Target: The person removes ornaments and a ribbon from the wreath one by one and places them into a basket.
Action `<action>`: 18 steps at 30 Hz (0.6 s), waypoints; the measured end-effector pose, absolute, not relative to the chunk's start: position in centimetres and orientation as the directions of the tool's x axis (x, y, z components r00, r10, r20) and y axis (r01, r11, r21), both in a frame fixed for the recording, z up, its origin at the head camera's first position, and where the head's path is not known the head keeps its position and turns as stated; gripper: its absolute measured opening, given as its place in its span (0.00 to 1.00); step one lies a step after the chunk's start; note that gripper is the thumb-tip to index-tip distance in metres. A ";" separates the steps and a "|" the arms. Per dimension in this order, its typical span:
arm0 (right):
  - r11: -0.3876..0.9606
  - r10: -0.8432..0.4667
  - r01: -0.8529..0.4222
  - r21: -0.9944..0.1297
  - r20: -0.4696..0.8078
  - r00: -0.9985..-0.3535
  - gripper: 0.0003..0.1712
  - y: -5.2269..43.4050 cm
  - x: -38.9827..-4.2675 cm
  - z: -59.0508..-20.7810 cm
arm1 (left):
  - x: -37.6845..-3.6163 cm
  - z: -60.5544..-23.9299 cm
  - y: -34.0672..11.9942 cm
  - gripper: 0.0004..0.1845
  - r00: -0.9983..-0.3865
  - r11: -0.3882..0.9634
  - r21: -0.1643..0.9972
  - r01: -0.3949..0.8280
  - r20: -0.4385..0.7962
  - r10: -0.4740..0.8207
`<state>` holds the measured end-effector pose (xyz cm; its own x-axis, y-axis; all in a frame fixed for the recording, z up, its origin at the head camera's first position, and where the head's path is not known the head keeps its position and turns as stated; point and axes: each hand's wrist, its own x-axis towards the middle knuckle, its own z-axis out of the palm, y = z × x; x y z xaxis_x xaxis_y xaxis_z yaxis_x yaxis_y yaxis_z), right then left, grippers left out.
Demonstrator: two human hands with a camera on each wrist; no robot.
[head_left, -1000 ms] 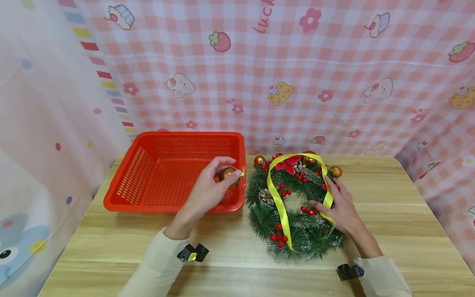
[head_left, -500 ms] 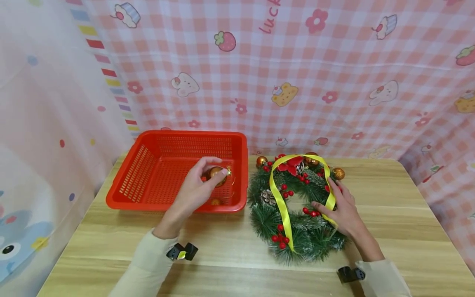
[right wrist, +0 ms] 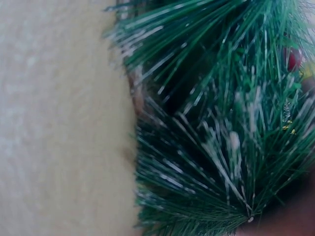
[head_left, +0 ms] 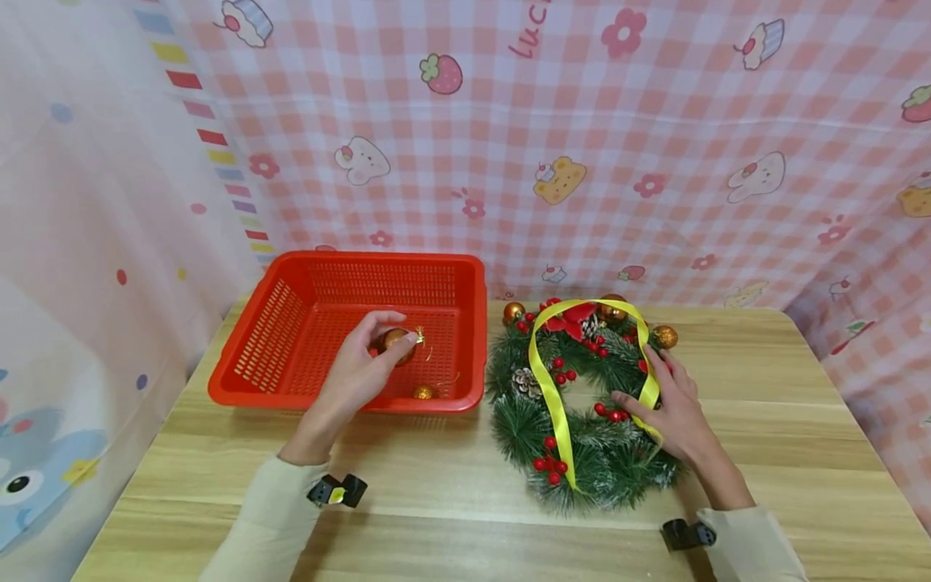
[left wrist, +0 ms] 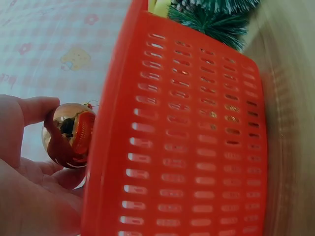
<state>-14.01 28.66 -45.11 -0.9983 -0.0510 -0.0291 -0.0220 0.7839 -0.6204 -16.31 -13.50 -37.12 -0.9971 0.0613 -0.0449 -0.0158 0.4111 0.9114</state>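
Makeshift recording booth: cartoon-print pink gingham cloth [head_left: 655,137] hung around wooden table [head_left: 465,501].

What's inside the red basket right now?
One small gold ball ornament lies on the floor of the red basket, near its front wall. The left hand holds a second gold ball above it and hides the floor beneath.

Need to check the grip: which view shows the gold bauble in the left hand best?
Left wrist: the gold bauble fills the frame, pinched by the left hand. The head view shows it small above the red basket; the right wrist view shows only wreath needles.
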 end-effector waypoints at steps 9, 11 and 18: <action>0.785 -0.052 -0.027 -0.619 -0.024 -0.998 0.56 28.7 -14.0 -45.0 | -16.5 -37.4 -13.5 0.19 -0.997 0.429 0.903 -0.024 -0.053 0.055; 0.785 -0.053 -0.026 -0.619 -0.025 -0.998 0.56 28.7 -14.0 -45.0 | -16.6 -37.5 -13.6 0.19 -0.997 0.439 0.898 -0.023 -0.051 0.053; 0.781 -0.054 -0.028 -0.623 -0.023 -0.998 0.56 28.7 -14.0 -45.1 | -16.7 -37.8 -14.2 0.21 -0.998 0.507 0.861 -0.041 -0.054 0.011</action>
